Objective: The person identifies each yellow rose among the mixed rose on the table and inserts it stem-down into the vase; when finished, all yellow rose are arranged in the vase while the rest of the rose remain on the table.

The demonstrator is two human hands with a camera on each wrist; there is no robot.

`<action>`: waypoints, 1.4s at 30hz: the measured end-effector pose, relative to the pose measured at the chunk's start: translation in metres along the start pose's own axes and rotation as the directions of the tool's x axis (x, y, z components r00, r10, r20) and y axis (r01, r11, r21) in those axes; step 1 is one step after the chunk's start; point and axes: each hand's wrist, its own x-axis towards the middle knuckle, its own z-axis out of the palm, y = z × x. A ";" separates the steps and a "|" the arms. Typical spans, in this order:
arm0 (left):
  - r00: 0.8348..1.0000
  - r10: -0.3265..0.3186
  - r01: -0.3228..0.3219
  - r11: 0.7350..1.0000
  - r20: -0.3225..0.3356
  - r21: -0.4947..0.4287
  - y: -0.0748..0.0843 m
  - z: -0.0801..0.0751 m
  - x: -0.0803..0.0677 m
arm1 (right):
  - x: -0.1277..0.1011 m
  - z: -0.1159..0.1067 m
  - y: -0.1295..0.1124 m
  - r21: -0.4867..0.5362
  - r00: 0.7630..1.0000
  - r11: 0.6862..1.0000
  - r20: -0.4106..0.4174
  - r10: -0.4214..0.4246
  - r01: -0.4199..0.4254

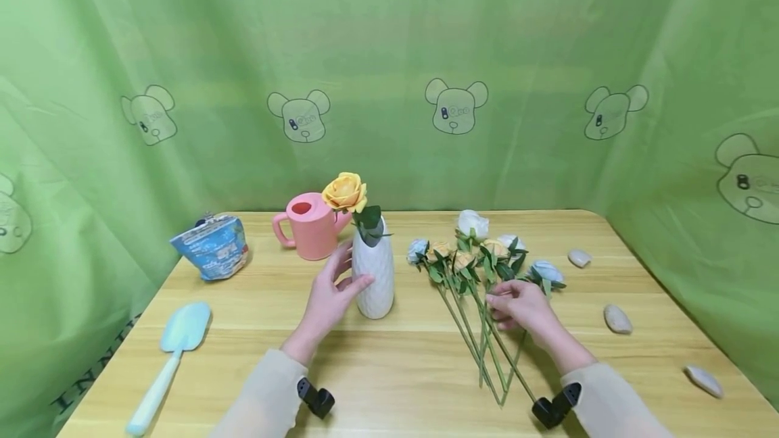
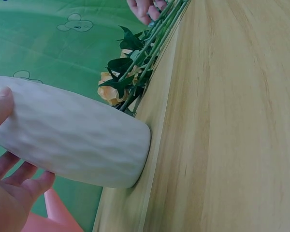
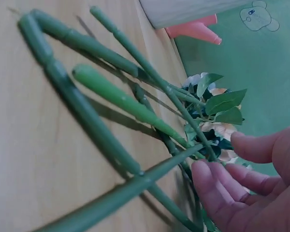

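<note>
My left hand [image 1: 331,293] holds a white textured vase [image 1: 374,279], thumb on the near side and fingers round the far side. The vase stands upright on the table with one yellow rose [image 1: 345,192] in it; in the left wrist view its wall [image 2: 77,135] fills the middle. My right hand [image 1: 523,306] is at a pile of artificial flowers, thumb and forefinger apart around the green stems [image 3: 174,162]. Among these lie a white rose [image 1: 473,224], several yellowish roses [image 1: 496,248] and blue ones [image 1: 546,271].
A pink watering can [image 1: 313,228] stands behind the vase. On the left are a blue bag [image 1: 216,249] and a pale blue trowel [image 1: 184,330]. Several stones, one of them a grey stone [image 1: 617,319], lie along the right side. A green curtain [image 1: 389,39] hangs behind the wooden table [image 1: 389,384].
</note>
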 end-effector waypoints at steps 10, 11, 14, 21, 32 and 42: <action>1.000 0.001 -0.001 1.000 -0.007 -0.010 0.000 0.000 0.000 | 0.013 0.009 0.002 -0.032 0.997 0.997 -0.039 0.072 -0.073; 1.000 -0.002 0.002 1.000 -0.007 -0.006 0.000 0.000 0.000 | 0.014 0.009 0.002 -0.024 0.996 0.997 -0.035 0.079 -0.079; 1.000 -0.007 0.007 1.000 -0.006 -0.004 0.000 0.000 0.000 | 0.015 0.010 0.003 0.016 0.995 0.995 -0.019 0.100 -0.100; 1.000 -0.019 0.019 1.000 -0.006 0.005 0.000 0.001 0.000 | 0.016 0.004 0.003 0.159 0.990 0.978 -0.004 0.138 -0.135; 1.000 -0.009 0.010 1.000 -0.017 0.011 0.006 0.000 0.000 | 0.006 -0.016 -0.018 0.248 0.998 0.967 0.037 0.049 -0.056; 1.000 -0.007 0.007 0.999 -0.012 0.054 0.010 0.004 0.001 | -0.006 -0.012 -0.071 0.334 0.986 0.934 0.054 -0.157 0.130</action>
